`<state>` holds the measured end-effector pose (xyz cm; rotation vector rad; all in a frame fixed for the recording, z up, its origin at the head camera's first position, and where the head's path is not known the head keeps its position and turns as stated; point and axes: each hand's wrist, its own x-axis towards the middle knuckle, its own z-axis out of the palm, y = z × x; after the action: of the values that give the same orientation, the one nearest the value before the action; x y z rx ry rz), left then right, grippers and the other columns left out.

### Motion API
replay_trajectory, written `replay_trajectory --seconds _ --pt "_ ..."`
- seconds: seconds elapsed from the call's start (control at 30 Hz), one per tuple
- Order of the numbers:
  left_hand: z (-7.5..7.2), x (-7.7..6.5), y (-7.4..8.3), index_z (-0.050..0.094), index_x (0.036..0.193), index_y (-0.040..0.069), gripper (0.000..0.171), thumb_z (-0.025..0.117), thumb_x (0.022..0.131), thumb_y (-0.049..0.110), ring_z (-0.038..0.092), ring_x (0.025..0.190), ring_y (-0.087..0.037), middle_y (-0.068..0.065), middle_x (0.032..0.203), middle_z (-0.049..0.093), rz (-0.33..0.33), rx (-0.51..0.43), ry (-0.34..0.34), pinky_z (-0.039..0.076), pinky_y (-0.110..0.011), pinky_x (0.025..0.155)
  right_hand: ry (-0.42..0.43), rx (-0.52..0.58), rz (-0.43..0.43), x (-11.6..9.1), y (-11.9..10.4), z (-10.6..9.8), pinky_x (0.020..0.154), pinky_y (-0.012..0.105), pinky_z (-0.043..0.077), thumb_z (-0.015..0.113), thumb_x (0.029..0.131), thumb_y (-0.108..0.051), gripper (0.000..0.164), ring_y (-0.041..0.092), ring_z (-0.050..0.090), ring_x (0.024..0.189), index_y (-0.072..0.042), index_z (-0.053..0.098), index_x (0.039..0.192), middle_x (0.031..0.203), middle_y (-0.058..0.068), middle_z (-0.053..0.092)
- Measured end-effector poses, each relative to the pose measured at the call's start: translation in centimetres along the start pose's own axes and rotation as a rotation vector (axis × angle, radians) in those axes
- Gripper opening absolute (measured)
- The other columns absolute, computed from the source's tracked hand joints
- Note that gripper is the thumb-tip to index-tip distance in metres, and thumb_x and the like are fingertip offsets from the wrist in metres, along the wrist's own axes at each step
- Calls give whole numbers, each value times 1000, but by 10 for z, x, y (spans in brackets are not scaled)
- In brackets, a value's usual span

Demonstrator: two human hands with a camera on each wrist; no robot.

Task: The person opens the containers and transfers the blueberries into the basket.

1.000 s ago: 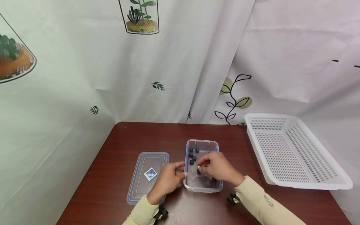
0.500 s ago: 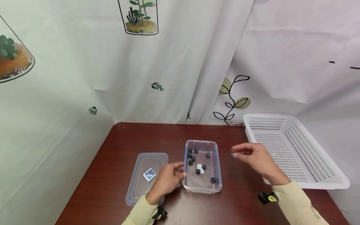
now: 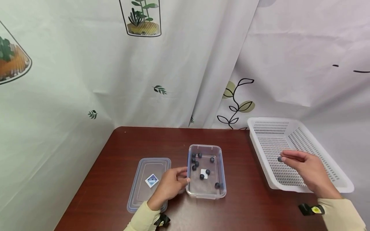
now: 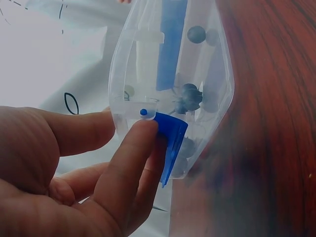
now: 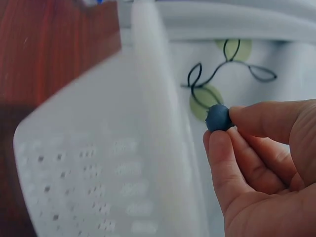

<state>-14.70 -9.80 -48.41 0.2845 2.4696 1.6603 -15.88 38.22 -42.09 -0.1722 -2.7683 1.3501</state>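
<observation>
In the head view a clear plastic container [image 3: 206,196] stands on the table with several blueberries [image 3: 207,172] inside. My left hand [image 3: 169,185] holds its left side; in the left wrist view the fingers touch a blue latch [image 4: 170,129] on the wall. Over at the right, my right hand [image 3: 307,168] pinches a single blueberry [image 5: 218,118] between thumb and fingertips. That hand is above the white perforated basket [image 3: 274,183], and the right wrist view shows the basket wall beside it.
A clear lid [image 3: 138,195] with a blue rim and a diamond sticker lies left of the container, partly behind the left forearm. The dark red table [image 3: 240,211] runs back to a printed curtain [image 3: 173,64].
My right hand has come out of the container with a blueberry and travelled right, over the basket. The left hand keeps its hold on the container's side.
</observation>
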Motion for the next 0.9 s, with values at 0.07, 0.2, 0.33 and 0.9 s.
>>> replay_trajectory --seconds 0.07,0.2,0.33,0.9 --pt "-1 0 -1 63 139 -9 51 78 93 8 78 94 -23 -25 118 76 -6 -14 -4 60 -23 68 1 31 25 0 8 -3 77 8 49 78 97 -38 51 -19 62 93 -4 71 135 102 -31 75" --pt "0 0 -4 63 140 -8 50 77 94 8 77 94 -21 -25 119 75 -28 -12 -7 60 -23 68 10 70 59 0 19 -5 76 9 50 78 98 -34 44 -17 62 92 -9 73 133 100 -34 74" --pt "0 1 -5 63 140 -8 51 77 94 9 76 93 -19 -25 120 75 -39 -20 -15 59 -23 68 25 59 82 1 23 -7 75 10 49 77 98 -38 42 -16 61 90 -14 75 131 97 -35 73" --pt "0 3 -4 64 139 -7 50 77 94 8 75 91 -17 -24 119 76 -45 -12 -15 58 -24 67 -25 65 -50 -3 -31 25 80 9 50 79 97 -34 46 -15 65 95 -4 73 132 103 -26 78"
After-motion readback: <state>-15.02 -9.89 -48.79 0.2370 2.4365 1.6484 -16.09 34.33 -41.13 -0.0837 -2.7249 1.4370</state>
